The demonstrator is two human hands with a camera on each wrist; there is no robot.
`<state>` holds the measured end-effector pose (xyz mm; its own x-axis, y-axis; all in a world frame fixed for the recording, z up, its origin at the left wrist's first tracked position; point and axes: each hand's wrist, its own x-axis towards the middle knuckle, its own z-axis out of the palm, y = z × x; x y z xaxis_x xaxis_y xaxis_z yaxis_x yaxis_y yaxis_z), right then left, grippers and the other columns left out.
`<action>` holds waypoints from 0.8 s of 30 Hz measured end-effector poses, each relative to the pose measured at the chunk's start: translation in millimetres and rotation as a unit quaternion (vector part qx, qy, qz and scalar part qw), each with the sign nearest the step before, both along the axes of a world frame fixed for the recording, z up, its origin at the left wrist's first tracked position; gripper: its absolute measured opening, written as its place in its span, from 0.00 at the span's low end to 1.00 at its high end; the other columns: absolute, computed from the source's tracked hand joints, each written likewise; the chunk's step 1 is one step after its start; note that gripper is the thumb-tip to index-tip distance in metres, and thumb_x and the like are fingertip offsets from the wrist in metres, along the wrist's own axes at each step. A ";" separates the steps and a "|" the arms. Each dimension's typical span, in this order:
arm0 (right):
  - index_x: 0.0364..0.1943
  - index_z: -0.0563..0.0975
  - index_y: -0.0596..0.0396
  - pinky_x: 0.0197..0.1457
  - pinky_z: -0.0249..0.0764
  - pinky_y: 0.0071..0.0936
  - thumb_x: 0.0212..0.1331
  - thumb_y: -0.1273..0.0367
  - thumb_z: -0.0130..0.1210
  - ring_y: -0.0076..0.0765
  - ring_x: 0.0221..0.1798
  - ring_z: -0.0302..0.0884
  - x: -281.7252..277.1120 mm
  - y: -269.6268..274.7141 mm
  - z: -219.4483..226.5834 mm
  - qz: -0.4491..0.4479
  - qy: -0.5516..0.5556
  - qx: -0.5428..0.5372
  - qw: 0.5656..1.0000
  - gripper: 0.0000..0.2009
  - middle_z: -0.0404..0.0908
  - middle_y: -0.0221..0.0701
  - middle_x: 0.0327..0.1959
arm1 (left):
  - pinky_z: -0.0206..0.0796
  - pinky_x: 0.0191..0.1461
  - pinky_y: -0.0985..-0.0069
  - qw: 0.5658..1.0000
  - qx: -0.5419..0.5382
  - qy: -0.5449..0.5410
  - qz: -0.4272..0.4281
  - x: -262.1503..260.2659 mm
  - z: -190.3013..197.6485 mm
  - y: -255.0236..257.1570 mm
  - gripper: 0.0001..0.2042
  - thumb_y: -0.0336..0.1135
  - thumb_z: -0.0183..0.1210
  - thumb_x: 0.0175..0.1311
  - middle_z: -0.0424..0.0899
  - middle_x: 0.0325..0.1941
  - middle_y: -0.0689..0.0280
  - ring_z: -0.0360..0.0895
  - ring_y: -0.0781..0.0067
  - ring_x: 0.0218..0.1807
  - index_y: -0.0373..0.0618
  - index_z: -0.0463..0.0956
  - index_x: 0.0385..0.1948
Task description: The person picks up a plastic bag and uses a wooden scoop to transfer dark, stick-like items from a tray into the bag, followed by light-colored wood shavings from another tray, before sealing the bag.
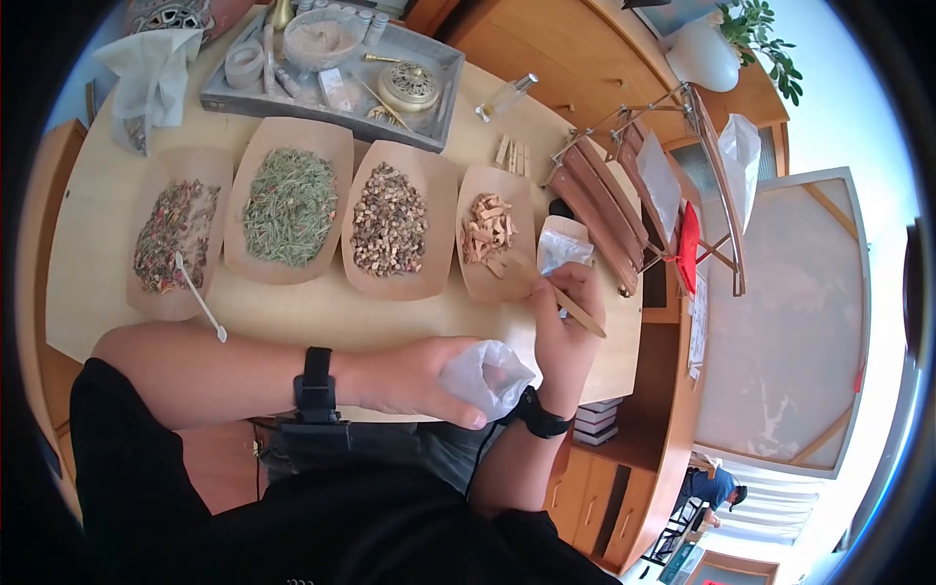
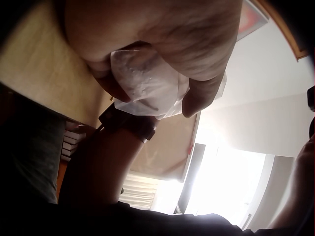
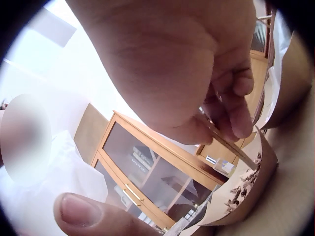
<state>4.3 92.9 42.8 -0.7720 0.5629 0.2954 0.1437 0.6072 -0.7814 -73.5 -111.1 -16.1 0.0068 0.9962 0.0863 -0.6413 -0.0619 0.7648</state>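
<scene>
My left hand point(image 1: 419, 378) grips a small translucent white bag point(image 1: 495, 375), its mouth spread open above my lap. In the left wrist view the bag point(image 2: 142, 81) sits between curled fingers and thumb. My right hand point(image 1: 565, 341) pinches a wooden spoon point(image 1: 585, 315), its handle slanting over the table edge. The spoon's far end lies in a brown paper tray point(image 1: 474, 285) of pale wood chips point(image 1: 489, 229). In the right wrist view the spoon point(image 3: 231, 143) reaches down among the chips point(image 3: 241, 191).
Paper trays hold brown chopped pieces point(image 1: 390, 219), green cut herb point(image 1: 290, 205) and a mixed dried blend point(image 1: 175, 234), where a small white scoop point(image 1: 200, 292) rests. Behind stand a grey tray point(image 1: 439, 127) with a brass burner point(image 1: 409, 86), a glass tube point(image 1: 507, 97) and a wooden rack point(image 1: 595, 205).
</scene>
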 end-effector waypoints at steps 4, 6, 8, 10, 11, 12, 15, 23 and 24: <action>0.44 0.80 0.60 0.42 0.76 0.25 0.64 0.78 0.65 0.25 0.36 0.80 10.3 2.1 5.6 0.008 0.000 0.000 1.000 0.07 0.84 0.32 0.35 | 0.71 0.70 0.69 1.000 0.001 0.003 -0.001 -2.3 3.7 0.4 0.33 0.37 0.75 0.65 0.80 0.61 0.66 0.76 0.74 0.63 0.41 0.69 0.69; 0.43 0.80 0.60 0.41 0.75 0.25 0.64 0.78 0.65 0.25 0.34 0.78 13.4 2.9 8.3 0.030 -0.026 0.026 0.999 0.07 0.84 0.32 0.34 | 0.72 0.68 0.70 1.000 0.000 0.010 0.001 -3.4 5.6 -0.1 0.32 0.37 0.75 0.66 0.79 0.60 0.66 0.76 0.75 0.62 0.42 0.69 0.68; 0.43 0.81 0.60 0.39 0.74 0.26 0.62 0.77 0.66 0.26 0.32 0.76 16.0 2.4 14.5 0.065 -0.090 0.112 0.987 0.08 0.83 0.32 0.33 | 0.72 0.68 0.70 1.000 -0.003 0.029 0.000 -4.3 5.1 1.8 0.33 0.38 0.76 0.65 0.79 0.60 0.66 0.76 0.74 0.63 0.41 0.69 0.68; 0.44 0.81 0.59 0.39 0.75 0.26 0.62 0.77 0.66 0.27 0.32 0.77 19.5 0.9 13.5 0.055 -0.084 0.105 0.989 0.08 0.84 0.32 0.34 | 0.72 0.68 0.69 1.000 -0.004 0.020 0.000 -1.8 4.0 2.3 0.33 0.39 0.76 0.65 0.79 0.60 0.66 0.76 0.74 0.63 0.42 0.69 0.68; 0.44 0.82 0.59 0.39 0.76 0.27 0.62 0.76 0.66 0.27 0.33 0.79 19.0 0.6 12.8 0.047 -0.075 0.097 0.991 0.09 0.85 0.33 0.34 | 0.72 0.68 0.69 1.000 -0.007 0.014 0.004 -2.4 3.8 2.5 0.33 0.39 0.76 0.65 0.79 0.60 0.66 0.76 0.74 0.63 0.42 0.69 0.69; 0.44 0.82 0.59 0.39 0.76 0.27 0.62 0.76 0.66 0.27 0.33 0.79 18.3 0.0 12.8 0.048 -0.075 0.096 0.991 0.09 0.85 0.33 0.34 | 0.72 0.68 0.69 1.000 -0.008 0.014 0.004 -3.0 3.7 2.7 0.33 0.39 0.76 0.65 0.79 0.60 0.66 0.76 0.74 0.63 0.42 0.69 0.69; 0.44 0.82 0.59 0.39 0.77 0.26 0.63 0.76 0.66 0.27 0.34 0.81 17.8 -7.3 14.6 0.046 -0.064 0.018 0.997 0.08 0.87 0.33 0.35 | 0.72 0.68 0.70 1.000 -0.004 0.012 0.008 -2.2 4.5 0.3 0.33 0.39 0.76 0.65 0.79 0.60 0.66 0.76 0.74 0.63 0.42 0.69 0.69; 0.45 0.83 0.60 0.40 0.76 0.24 0.68 0.74 0.65 0.25 0.35 0.81 15.1 -0.2 12.3 0.026 -0.110 0.027 0.993 0.06 0.87 0.32 0.35 | 0.69 0.72 0.69 1.000 -0.009 -0.010 -0.018 -4.3 6.4 0.6 0.33 0.39 0.74 0.66 0.79 0.63 0.66 0.76 0.73 0.66 0.40 0.69 0.69; 0.45 0.83 0.60 0.40 0.76 0.24 0.68 0.74 0.65 0.25 0.35 0.81 17.0 2.3 9.0 0.026 -0.110 0.028 0.993 0.06 0.87 0.32 0.35 | 0.69 0.72 0.69 1.000 -0.008 -0.010 -0.017 -4.5 6.7 0.8 0.33 0.39 0.74 0.66 0.79 0.63 0.66 0.76 0.73 0.66 0.40 0.69 0.69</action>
<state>21.3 95.2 51.8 -0.8493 0.5072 0.1462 0.2737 0.6600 -0.6996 -78.0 -110.3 -9.4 0.0394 0.9967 0.0708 -0.6579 -0.0275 0.7526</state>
